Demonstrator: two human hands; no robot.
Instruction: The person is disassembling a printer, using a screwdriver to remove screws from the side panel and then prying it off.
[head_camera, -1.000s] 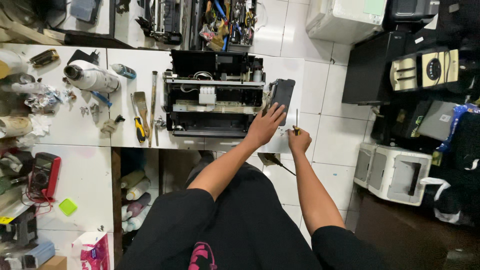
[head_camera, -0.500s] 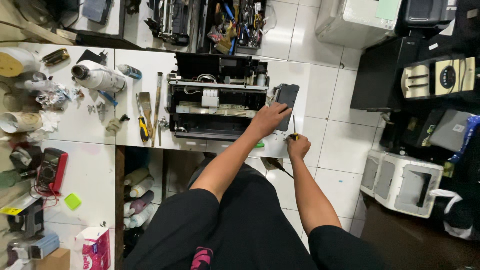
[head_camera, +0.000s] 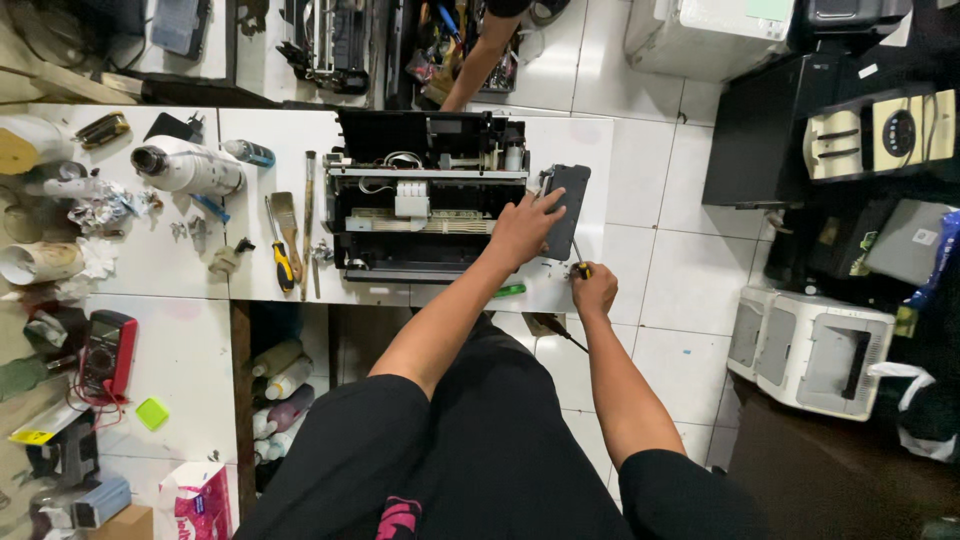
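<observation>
My left hand (head_camera: 522, 228) lies flat with fingers spread on the dark side panel (head_camera: 566, 208) at the right end of the opened printer (head_camera: 430, 195), pressing it in place. My right hand (head_camera: 594, 290) is closed around the handle of a screwdriver (head_camera: 577, 258), shaft pointing away from me toward the panel's near edge; I cannot tell whether the tip is seated in a screw.

To do this well, I judge the left palm should hold the panel steady against the chassis while the right keeps the shaft in line with the fastener and presses before turning, so the tip does not slip.

The panel sits just beside the right edge of the white workbench (head_camera: 160, 260), with tiled floor beyond, so a loose screw could drop off. A green pen-like tool (head_camera: 508, 291) lies at the near edge between my arms. To the left of the printer lie a brush (head_camera: 287, 218) and a yellow-handled screwdriver (head_camera: 281, 262), well clear of my hands. On the far side, another person's arm (head_camera: 478, 62) reaches into a tool tray. The open room is to my right, above the floor.
</observation>
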